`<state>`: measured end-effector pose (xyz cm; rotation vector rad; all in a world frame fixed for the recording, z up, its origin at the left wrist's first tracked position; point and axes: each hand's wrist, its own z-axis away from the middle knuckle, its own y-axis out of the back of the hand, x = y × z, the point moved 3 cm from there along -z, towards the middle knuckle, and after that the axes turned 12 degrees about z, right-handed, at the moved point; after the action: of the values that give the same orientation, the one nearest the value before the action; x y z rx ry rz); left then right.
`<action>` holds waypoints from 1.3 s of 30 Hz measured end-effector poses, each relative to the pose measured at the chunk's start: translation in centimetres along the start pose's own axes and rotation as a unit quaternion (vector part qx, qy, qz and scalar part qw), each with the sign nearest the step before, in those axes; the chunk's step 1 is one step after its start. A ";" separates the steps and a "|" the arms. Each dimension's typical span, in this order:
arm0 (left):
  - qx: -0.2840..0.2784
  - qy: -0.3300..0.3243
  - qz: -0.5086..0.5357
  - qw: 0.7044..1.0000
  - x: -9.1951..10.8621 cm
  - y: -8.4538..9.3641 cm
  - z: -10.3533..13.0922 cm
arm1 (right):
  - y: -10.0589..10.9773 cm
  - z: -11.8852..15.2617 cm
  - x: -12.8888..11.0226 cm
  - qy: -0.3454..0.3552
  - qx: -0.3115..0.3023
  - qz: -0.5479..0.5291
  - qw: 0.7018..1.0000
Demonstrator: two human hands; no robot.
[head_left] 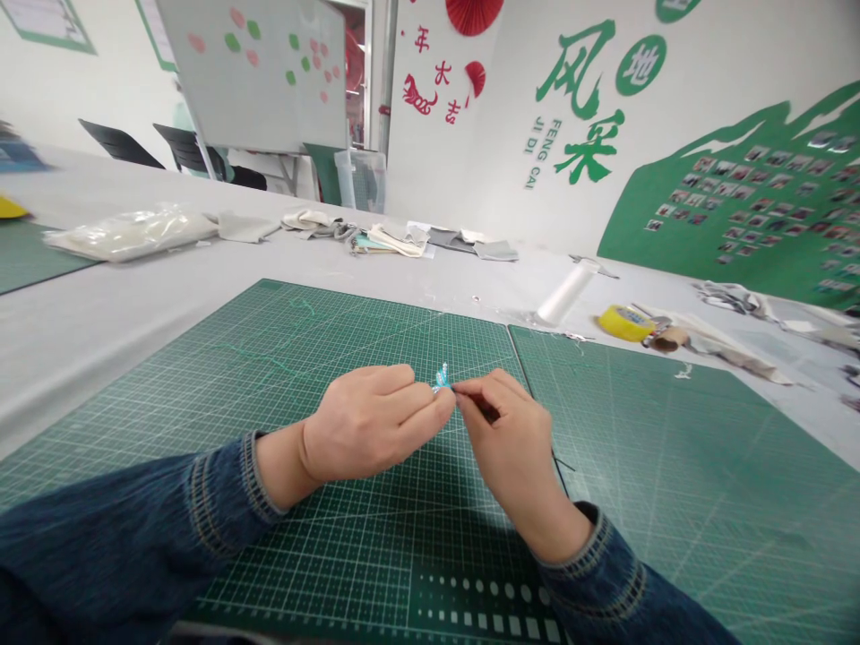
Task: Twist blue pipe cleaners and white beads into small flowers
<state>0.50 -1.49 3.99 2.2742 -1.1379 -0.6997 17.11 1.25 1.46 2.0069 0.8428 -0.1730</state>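
Two bare hands in denim sleeves meet at a small, glittering turquoise ornament [442, 377] held above a green cutting mat [376, 546], nearer the mat's right edge than its left. The left hand [376, 417], fingers curled, holds the ornament between thumb and forefinger. The right hand [509, 433] is pinched narrow at the ornament's right side; whether its fingertips grip the ornament itself or a finer piece cannot be told. Loose green thread [265, 358] lies toward the mat's far left corner. A second mat [672, 466] adjoins the right edge. Beyond the far corner where the mats meet, a white roll [568, 292] rests on the pale counter [221, 273], with yellow tape [623, 323] past the second mat's far edge. Fabric pieces [396, 240] and a clear plastic bag [138, 235] line the counter's far edge.
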 end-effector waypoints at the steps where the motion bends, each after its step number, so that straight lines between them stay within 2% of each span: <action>1: -0.001 0.003 0.001 1.000 0.0 0.0 0.0 | 0.0 0.1 -0.1 0.009 -0.005 0.009 1.000; 5: -0.016 0.036 0.016 0.999 -0.4 -0.2 0.2 | -0.2 0.4 -0.3 0.059 -0.033 0.049 0.997; 12: -0.019 0.156 0.080 0.984 -1.9 -0.5 0.5 | 0.0 0.3 -0.6 0.112 -0.041 0.051 0.992; 17: -0.029 0.235 0.150 0.960 -3.0 -0.8 0.6 | 0.0 0.3 -0.8 0.136 -0.065 0.039 0.988; 20: -0.035 0.296 0.207 0.932 -3.9 -1.0 0.6 | -0.1 0.3 -0.8 0.153 -0.068 0.021 0.986; 27: -0.082 0.440 0.329 0.832 -5.6 -1.9 1.5 | 0.2 0.2 -1.1 0.169 -0.063 -0.053 0.982; 31: -0.083 0.471 0.429 0.766 -5.8 -2.9 2.0 | 0.8 0.0 -1.3 0.142 -0.027 -0.109 0.983; 36: -0.050 0.471 0.610 0.636 -4.4 -4.5 2.4 | 1.4 -0.1 -1.0 0.041 0.007 -0.178 0.983; 39: -0.035 0.487 0.663 0.567 -3.3 -5.5 2.6 | 1.0 -0.2 -0.1 -0.048 0.005 -0.264 0.963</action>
<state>0.28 3.64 -0.70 0.7418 -1.5655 0.9774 17.59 0.97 2.31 1.7245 1.2999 -0.5736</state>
